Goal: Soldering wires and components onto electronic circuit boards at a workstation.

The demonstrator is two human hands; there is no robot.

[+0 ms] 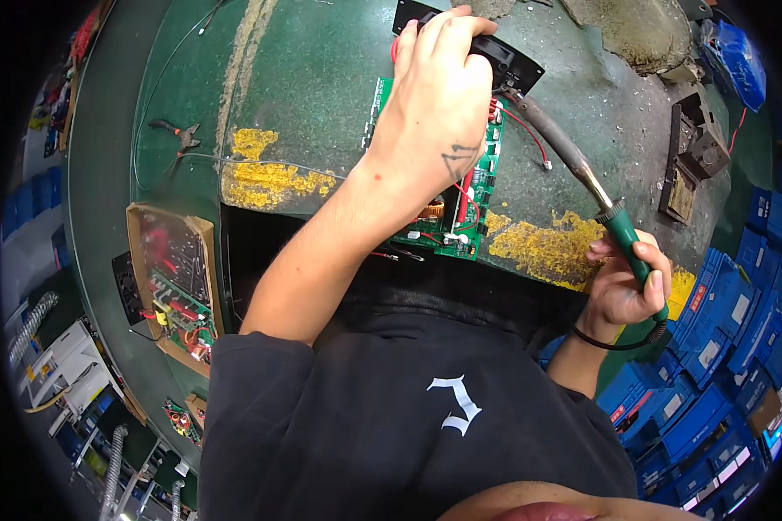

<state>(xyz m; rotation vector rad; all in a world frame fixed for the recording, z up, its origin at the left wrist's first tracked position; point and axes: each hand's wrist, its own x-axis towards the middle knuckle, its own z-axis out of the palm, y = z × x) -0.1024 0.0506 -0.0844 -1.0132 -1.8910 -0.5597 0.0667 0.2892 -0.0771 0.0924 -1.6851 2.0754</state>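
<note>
My left hand [439, 104] reaches across the green circuit board [493, 161], its fingers closed around a black panel [521, 69] at the board's far end. The back of the hand hides part of the board and what lies under the palm. My right hand [630, 286] is wrapped around the green handle of a soldering iron [619, 224]. From there the iron slants up and left, with its tip beside the panel's near edge. A red wire [530, 135] with a small white connector trails off the board. A copper coil [432, 210] sits near the board's close end.
Left on the bench lie wire cutters [182, 137] and thin grey wire [261, 162]. A cardboard box [172, 214] of circuit boards stands nearer. At right are a dark metal stand [699, 148], a blue bag [735, 65] and stacked blue bins [712, 304].
</note>
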